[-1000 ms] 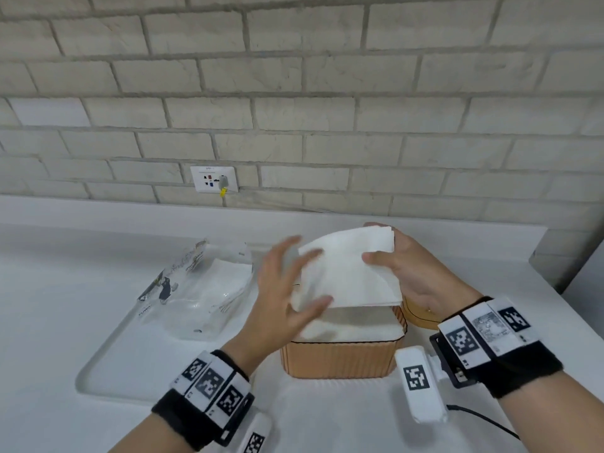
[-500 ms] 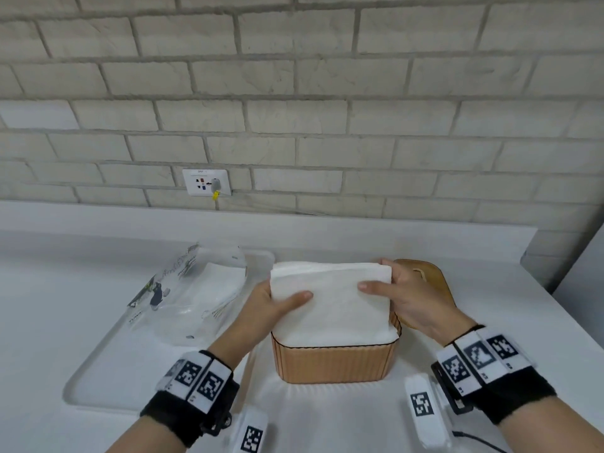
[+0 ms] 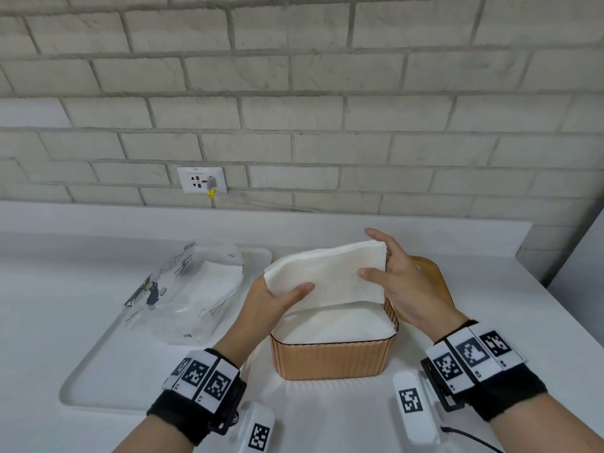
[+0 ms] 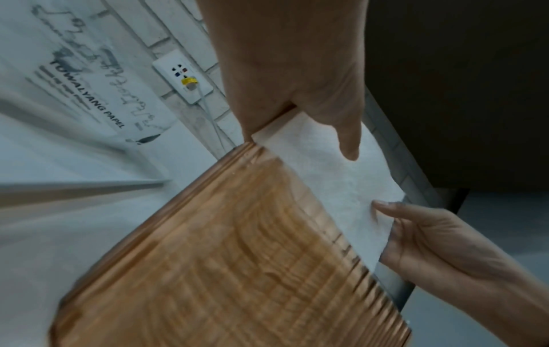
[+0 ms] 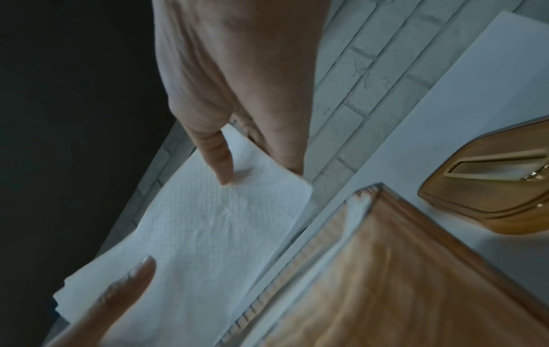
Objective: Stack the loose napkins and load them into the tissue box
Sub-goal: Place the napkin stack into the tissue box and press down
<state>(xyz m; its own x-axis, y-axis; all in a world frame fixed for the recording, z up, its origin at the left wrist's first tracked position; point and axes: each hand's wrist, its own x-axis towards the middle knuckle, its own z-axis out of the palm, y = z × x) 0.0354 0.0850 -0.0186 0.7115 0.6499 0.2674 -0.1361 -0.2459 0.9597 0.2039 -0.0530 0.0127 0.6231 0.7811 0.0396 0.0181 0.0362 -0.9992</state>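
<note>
White countertop (image 3: 98, 256) below a pale brick wall (image 3: 294, 93). On it, a ribbed tan tissue box (image 3: 333, 358), lid off, already holds white napkins. Just above the box, the left hand (image 3: 268, 299) and right hand (image 3: 402, 282) pinch a white napkin stack (image 3: 327, 276) at opposite ends. The stack is tilted, so sheets could slide and snag the box rim.

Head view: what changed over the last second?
The left hand, open against the napkin stack a second ago, took hold of its left edge. Both hands lowered the stack onto the tissue box, then lifted it again, tilted up toward the right hand. The right hand's grip, the box, the lid and the plastic wrapper stayed put.
</note>
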